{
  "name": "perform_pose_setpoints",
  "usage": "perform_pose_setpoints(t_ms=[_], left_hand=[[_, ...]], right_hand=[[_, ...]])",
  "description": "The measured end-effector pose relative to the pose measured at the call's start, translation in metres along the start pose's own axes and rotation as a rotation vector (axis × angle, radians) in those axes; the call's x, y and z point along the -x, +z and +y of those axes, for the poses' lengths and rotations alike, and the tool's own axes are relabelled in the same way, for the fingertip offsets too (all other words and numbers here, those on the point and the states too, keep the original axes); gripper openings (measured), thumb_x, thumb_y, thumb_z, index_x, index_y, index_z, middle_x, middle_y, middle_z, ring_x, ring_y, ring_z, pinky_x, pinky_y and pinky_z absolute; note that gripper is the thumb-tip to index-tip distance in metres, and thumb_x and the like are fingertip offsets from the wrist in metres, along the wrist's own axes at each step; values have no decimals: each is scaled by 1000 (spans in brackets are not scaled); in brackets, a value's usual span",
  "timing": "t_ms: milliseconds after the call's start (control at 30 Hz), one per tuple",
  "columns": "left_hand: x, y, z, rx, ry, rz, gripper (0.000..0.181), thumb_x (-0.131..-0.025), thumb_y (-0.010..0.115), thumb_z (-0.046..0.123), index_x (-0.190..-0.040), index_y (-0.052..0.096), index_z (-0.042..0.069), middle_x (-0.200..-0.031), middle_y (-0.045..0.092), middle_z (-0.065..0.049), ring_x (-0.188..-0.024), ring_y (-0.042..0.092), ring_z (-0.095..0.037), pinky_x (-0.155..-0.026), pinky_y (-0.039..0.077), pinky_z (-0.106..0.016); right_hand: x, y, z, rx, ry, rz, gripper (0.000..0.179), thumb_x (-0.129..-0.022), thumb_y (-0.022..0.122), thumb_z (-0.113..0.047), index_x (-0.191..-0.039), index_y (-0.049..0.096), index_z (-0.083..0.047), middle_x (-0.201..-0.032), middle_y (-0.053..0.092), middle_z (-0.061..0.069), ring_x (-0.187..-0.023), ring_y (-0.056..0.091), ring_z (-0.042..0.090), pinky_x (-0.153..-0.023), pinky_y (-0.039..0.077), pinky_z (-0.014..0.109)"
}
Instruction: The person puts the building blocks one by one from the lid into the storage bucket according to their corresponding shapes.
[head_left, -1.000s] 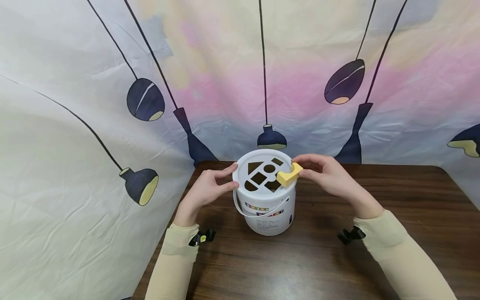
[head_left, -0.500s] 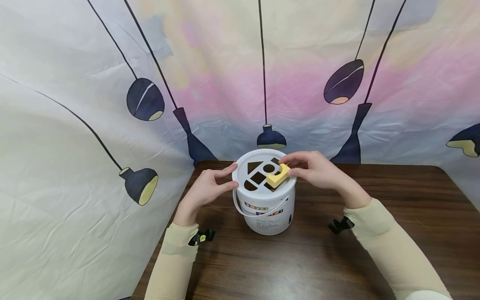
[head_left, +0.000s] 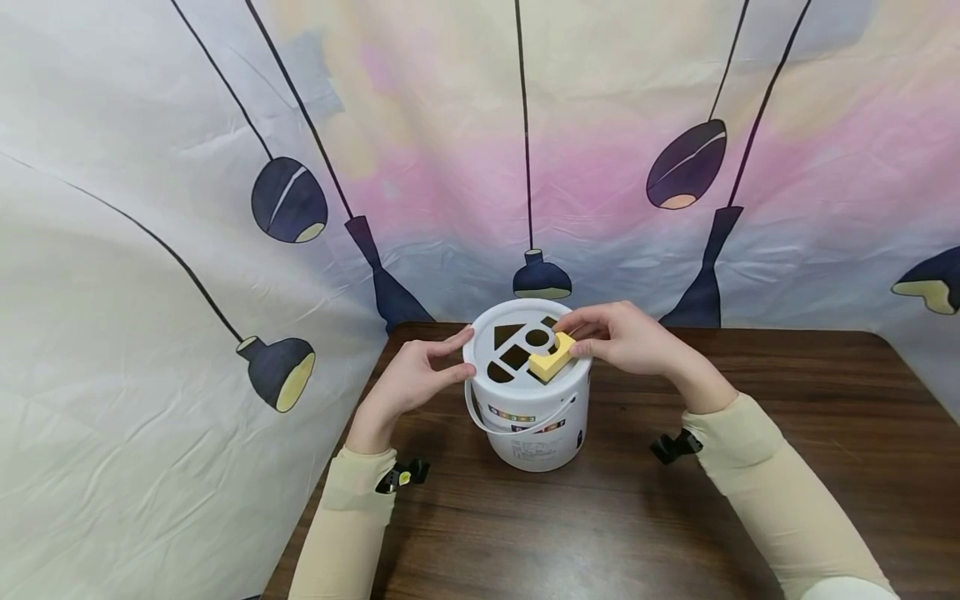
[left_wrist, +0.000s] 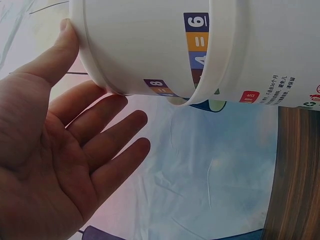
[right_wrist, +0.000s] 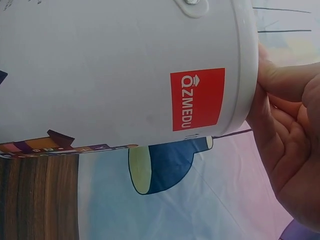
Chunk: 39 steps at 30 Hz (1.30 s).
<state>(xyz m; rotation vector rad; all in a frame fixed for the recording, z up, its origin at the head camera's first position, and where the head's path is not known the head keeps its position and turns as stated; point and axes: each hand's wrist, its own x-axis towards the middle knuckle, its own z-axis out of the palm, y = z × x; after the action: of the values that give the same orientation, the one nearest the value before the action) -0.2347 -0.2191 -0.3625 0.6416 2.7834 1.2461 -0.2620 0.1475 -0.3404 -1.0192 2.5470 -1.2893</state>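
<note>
A white bucket stands upright on the table. Its white lid has several cut-out holes, among them a triangle, a circle, a square and a half-round. Between thumb and fingers, my right hand pinches a yellow arch-shaped block over the lid's right side, covering the holes there. My left hand steadies the bucket from the left, thumb and index fingertip touching the lid's rim. In the left wrist view its other fingers extend loosely. The bucket wall hides the block in the right wrist view.
The bucket's white carrying handle hangs down at its front. A dark brown wooden table lies beneath, and a cloth backdrop printed with lamps rises behind its far edge and along the left.
My right hand has carried the yellow block leftward from the lid's right edge to over its holes, lowering it slightly. The left hand and the bucket have stayed put.
</note>
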Motion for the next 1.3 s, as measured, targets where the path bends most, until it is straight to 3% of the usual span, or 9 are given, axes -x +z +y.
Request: perform_pose_setpoints(t_ms=[300,700,867,1300], left_hand=[[0,0,0,4,-1,1,63,-96,84,34,-153,60,22,-154,58,5,-42,21,-9,-50,34,-31],[0,-1,0,11,6,-2,63,-96,83,36,-152,60,22,-154,58,5,-41,22,-9,-48,34,-31],[1,-1,1,2,5,-3,62,-96,83,36,-152,61,23,-154,58,5,-41,23,-11,-47,34,-30],[0,0,-1,24,8,-2,64,-95,84,36,-153,60,22,-154,58,4,-41,22,-10,-46,31,-30]], right_hand=[[-2,0,0,-40,31,-18,31,-101,75,-8,-132,75,-7,-117,78,5,-105,75,19,-86,60,38],[-2,2,-5,92,7,2,30,-98,79,-9,-128,79,-12,-118,79,1,-100,74,17,-83,59,40],[-1,3,-6,147,-34,22,27,-97,81,-10,-124,82,-11,-118,79,2,-104,74,20,-88,59,44],[2,5,-2,75,-36,43,29,-97,81,-9,-126,81,-10,-123,78,3,-112,74,22,-90,61,42]])
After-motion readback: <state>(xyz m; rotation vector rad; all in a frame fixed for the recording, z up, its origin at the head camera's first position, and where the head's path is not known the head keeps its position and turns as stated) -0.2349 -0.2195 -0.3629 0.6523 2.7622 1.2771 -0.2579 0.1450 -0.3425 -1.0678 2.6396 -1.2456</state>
